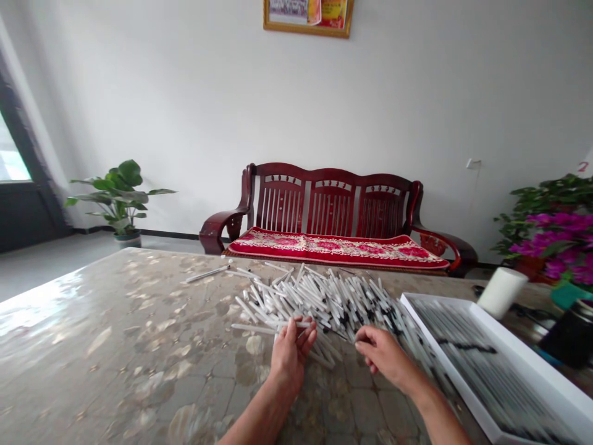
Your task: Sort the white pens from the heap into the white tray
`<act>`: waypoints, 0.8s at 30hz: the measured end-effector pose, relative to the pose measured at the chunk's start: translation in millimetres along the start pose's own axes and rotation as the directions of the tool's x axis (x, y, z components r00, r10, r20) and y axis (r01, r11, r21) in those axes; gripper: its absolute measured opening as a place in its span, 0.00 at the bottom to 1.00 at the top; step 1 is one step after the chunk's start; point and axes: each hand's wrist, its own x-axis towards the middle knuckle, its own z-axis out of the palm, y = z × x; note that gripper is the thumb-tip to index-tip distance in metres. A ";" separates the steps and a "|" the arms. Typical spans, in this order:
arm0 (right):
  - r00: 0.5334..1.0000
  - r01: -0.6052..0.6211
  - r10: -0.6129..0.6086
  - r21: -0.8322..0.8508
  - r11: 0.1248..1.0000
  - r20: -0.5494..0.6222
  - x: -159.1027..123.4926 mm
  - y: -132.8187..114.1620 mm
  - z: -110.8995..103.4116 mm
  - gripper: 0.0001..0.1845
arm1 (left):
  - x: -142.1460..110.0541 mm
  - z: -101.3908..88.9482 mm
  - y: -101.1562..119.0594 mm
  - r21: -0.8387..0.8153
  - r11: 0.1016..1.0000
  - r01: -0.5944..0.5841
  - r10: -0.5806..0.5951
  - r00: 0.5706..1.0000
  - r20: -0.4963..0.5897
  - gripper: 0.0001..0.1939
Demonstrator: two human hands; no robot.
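My left hand (293,351) is closed, palm up, around a whitish pen (301,324) lying across its fingers. To its right, my right hand (380,353) has thumb and fingertips pinched together. A thin dark stick ends near those fingertips, but whether they grip it cannot be made out. Just beyond both hands spreads a heap of loose white pens (306,293), some with black parts. At the right, a white box (466,380) holds rows of slim, greyish pens (491,364).
The table (139,346) has a glossy patterned cover. A white roll (503,292) and a dark container (572,334) stand beyond the box, near purple flowers (563,238). Behind the table is a red wooden bench (331,204); a potted plant (121,194) stands at left.
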 end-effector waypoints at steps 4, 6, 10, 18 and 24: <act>1.000 -0.012 0.012 -0.002 1.000 0.026 0.9 3.2 8.1 0.08 | -0.1 0.3 -0.3 -0.009 1.000 -0.001 0.001 1.000 -0.007 0.08; 1.000 -0.017 0.017 -0.011 1.000 0.021 1.9 5.1 9.4 0.09 | 0.5 0.1 -0.7 -0.013 1.000 0.001 -0.001 1.000 -0.001 0.08; 1.000 -0.008 0.008 -0.016 1.000 -0.002 3.1 6.5 8.5 0.09 | 1.2 -0.2 -0.9 -0.024 1.000 -0.001 0.001 1.000 0.000 0.07; 0.999 0.027 -0.027 0.001 1.000 -0.022 1.9 8.0 6.5 0.07 | -1.5 2.1 -0.2 -0.008 1.000 -0.007 0.007 1.000 -0.012 0.08; 0.996 0.053 -0.052 0.008 0.999 -0.078 0.3 3.4 7.0 0.06 | -1.0 -0.2 -6.4 0.131 0.990 -0.055 0.043 0.995 0.087 0.08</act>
